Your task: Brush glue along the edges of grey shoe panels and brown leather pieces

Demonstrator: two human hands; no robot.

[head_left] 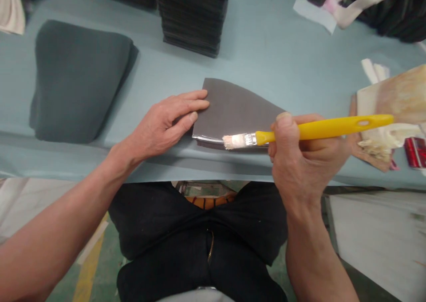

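A small pile of dark grey cut pieces (233, 107) lies near the front edge of the table, with a shiny wet strip along its near edge. My left hand (169, 118) rests its outstretched fingertips on the pile's left side. In my right hand (299, 160) is a paintbrush (333, 126) with a yellow handle, gripped between thumb and fingers. The brush's pale bristles touch the near edge of the top piece, around the middle. My right hand hides the pile's right end.
The blue-green table (266, 49) bears a tall stack of black pieces (193, 18) behind the pile. Dark green-grey pieces (80, 80) lie at left. A stained, pale container (392, 93) and a red shiny object (416, 152) stand at right. White strips (353, 11) lie at the back right.
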